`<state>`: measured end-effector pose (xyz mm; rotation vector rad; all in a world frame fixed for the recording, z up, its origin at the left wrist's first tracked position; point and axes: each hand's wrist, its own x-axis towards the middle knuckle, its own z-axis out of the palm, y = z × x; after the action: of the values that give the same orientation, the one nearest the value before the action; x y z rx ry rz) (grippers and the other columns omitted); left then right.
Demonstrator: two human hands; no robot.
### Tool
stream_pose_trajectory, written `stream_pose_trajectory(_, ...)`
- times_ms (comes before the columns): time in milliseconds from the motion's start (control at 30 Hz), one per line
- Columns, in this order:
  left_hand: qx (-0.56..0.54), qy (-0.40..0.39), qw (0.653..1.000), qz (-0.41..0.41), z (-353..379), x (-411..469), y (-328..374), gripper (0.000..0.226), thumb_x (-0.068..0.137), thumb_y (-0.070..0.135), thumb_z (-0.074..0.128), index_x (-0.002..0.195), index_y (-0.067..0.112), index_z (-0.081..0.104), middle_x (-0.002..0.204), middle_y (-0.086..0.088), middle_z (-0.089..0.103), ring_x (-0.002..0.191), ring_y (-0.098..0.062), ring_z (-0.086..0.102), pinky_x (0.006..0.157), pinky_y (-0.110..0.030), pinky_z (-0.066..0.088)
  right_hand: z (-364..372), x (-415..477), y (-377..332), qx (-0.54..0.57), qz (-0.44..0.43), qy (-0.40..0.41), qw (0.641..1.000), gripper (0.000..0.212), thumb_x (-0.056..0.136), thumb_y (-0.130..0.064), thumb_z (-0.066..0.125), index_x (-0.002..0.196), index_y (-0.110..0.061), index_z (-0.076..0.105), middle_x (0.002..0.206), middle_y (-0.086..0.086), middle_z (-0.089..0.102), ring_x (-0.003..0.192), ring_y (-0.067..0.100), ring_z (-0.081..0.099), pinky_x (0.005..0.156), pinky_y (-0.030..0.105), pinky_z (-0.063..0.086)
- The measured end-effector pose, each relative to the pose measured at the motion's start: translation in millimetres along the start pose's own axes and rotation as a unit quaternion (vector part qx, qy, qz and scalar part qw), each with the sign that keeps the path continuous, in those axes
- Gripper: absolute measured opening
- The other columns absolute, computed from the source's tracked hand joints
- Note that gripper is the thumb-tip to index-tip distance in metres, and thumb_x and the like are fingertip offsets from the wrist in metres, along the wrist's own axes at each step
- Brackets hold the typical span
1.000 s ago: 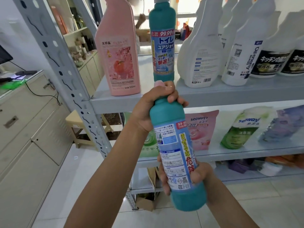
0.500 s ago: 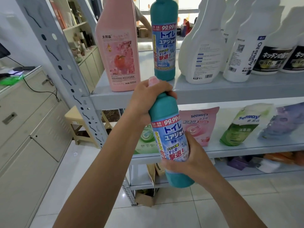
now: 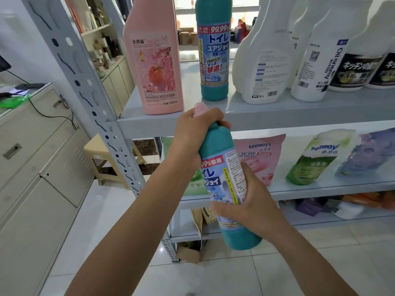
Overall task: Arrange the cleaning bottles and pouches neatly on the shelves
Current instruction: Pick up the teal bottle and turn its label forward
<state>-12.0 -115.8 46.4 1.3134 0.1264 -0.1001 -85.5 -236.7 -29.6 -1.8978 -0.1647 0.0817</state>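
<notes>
I hold a teal bottle [image 3: 224,174] with a blue label and pink cap in front of the shelves, nearly upright. My left hand [image 3: 196,133] grips its neck and cap from above. My right hand [image 3: 250,201] wraps the lower body. On the upper shelf [image 3: 277,113] stand a pink bottle [image 3: 154,60], a matching teal bottle [image 3: 214,52] and several white spray bottles [image 3: 265,60]. The middle shelf [image 3: 320,189] holds a pink pouch [image 3: 260,159], a green and white pouch [image 3: 316,159], a purple pouch [image 3: 372,152] and a green pouch [image 3: 194,184] partly hidden behind the held bottle.
A grey perforated upright [image 3: 85,86] frames the shelf's left side. Beige cabinets [image 3: 38,167] line the left wall, with a small stool [image 3: 102,154] beside them. The bottom shelf carries boxes and packets [image 3: 320,208]. Pale floor tiles [image 3: 213,274] lie below.
The bottle has been turned in my hands, so the label's side text now faces me. My right hand slid a little on the body. The left hand stays on the neck.
</notes>
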Motion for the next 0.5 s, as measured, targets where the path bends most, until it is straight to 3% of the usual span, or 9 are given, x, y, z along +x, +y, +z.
stream_pose_trajectory(100,-0.003,0.033,0.999,0.011,0,-2,-4,0.009,0.084,0.008,0.063,0.085,0.010,0.055,0.065,-0.004,0.070,0.061,-0.018,0.060,0.067,-0.035,0.059,9,-1,6,-0.126,-0.042,0.070,0.989,0.069,0.055,-0.051,0.076,0.112,-0.040,0.039,0.096,-0.017,0.063,0.082,0.002,0.064,0.071,0.024,0.056)
stream_pose_trajectory(200,-0.003,0.002,0.999,0.033,-1,0,3,0.006,0.082,0.007,0.064,0.079,0.007,0.058,0.067,-0.005,0.069,0.058,-0.017,0.059,0.058,-0.028,0.056,-2,8,5,-0.098,-0.063,0.050,0.992,0.074,0.057,-0.042,0.084,0.116,-0.037,0.040,0.099,-0.016,0.065,0.086,0.001,0.065,0.073,0.024,0.057)
stream_pose_trajectory(267,-0.033,-0.051,0.997,0.056,-3,1,12,0.014,0.084,0.007,0.062,0.071,0.008,0.058,0.065,-0.005,0.067,0.061,-0.016,0.060,0.060,-0.026,0.054,-22,16,2,0.038,-0.027,-0.053,0.998,0.077,0.056,-0.029,0.089,0.120,-0.031,0.046,0.107,-0.010,0.068,0.094,0.009,0.067,0.079,0.029,0.058)
stream_pose_trajectory(300,-0.060,-0.081,0.993,0.062,-3,0,15,0.020,0.087,0.007,0.059,0.067,0.010,0.057,0.062,-0.003,0.065,0.063,-0.016,0.061,0.063,-0.026,0.054,-31,18,1,0.141,-0.008,-0.136,0.981,0.078,0.055,-0.029,0.088,0.123,-0.025,0.049,0.111,-0.003,0.068,0.097,0.018,0.068,0.080,0.033,0.058)
stream_pose_trajectory(400,-0.143,-0.149,0.978,0.043,-3,-3,21,0.034,0.091,0.007,0.054,0.058,0.014,0.059,0.057,-0.001,0.061,0.064,-0.015,0.063,0.067,-0.029,0.052,-38,16,7,0.350,0.018,-0.335,0.874,0.068,0.068,-0.033,0.080,0.125,-0.008,0.051,0.108,0.021,0.062,0.083,0.034,0.066,0.073,0.041,0.055)
stream_pose_trajectory(500,-0.162,-0.145,0.976,0.010,-4,-1,21,0.033,0.090,0.007,0.055,0.058,0.013,0.061,0.059,-0.003,0.060,0.064,-0.016,0.063,0.062,-0.027,0.053,-31,13,12,0.378,0.038,-0.342,0.860,0.068,0.067,-0.037,0.080,0.122,-0.007,0.053,0.099,0.021,0.062,0.074,0.030,0.065,0.069,0.037,0.054)
